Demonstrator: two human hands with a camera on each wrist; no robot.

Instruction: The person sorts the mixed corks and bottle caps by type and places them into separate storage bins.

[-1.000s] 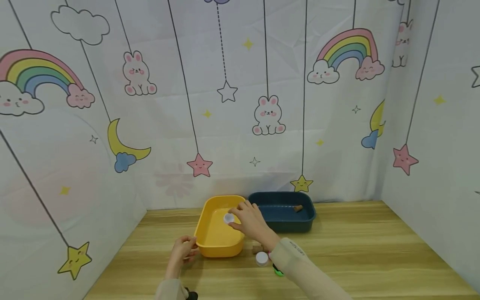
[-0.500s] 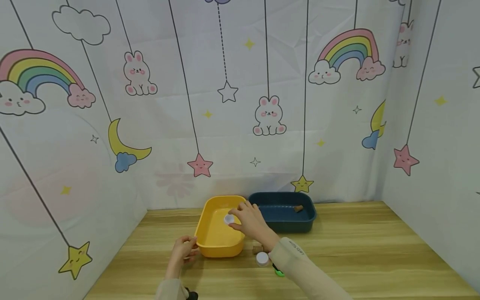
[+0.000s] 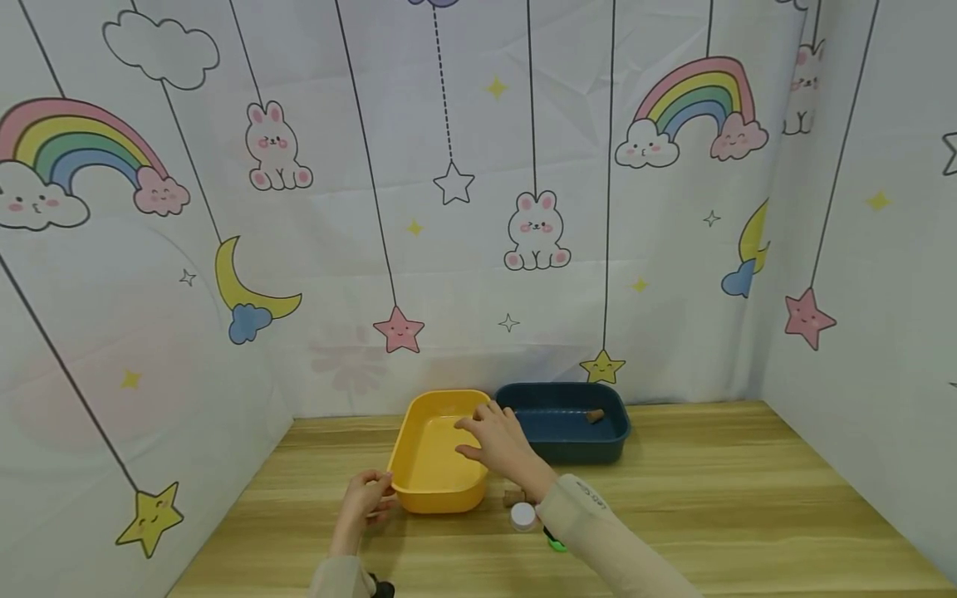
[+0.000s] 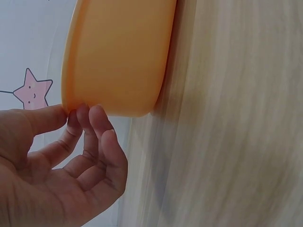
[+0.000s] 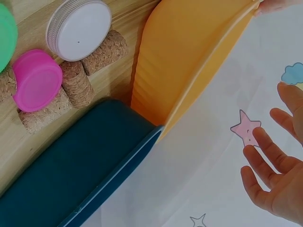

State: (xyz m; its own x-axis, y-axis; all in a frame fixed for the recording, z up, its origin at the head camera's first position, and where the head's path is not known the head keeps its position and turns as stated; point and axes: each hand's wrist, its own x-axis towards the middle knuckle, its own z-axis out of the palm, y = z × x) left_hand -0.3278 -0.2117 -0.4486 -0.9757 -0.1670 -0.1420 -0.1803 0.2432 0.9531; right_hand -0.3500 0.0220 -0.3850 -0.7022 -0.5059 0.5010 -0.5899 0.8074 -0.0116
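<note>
The yellow tub [image 3: 441, 503] stands toward the table's back, with its near left rim pinched between thumb and fingers of my left hand [image 3: 364, 496]. In the left wrist view, the left hand [image 4: 75, 175] has its thumb and index finger on that rim. My right hand [image 3: 499, 440] hovers over the tub's right side, fingers spread and nothing between them. The right wrist view also shows that right hand [image 5: 279, 165] with its fingers apart. No white cap shows in the visible part of the tub; the hand covers some of its inside.
A dark blue tub [image 3: 576, 453] adjoins on the right, a cork [image 3: 594, 415] inside. Before the tubs lie a white cap [image 5: 83, 30], a pink cap [image 5: 40, 82], a green round cap [image 5: 4, 38] and several corks [image 5: 77, 84]. Printed cloth walls enclose the table.
A white cap held by my right hand over the yellow tub has left its fingers and is out of sight. The left hand stays on the rim.
</note>
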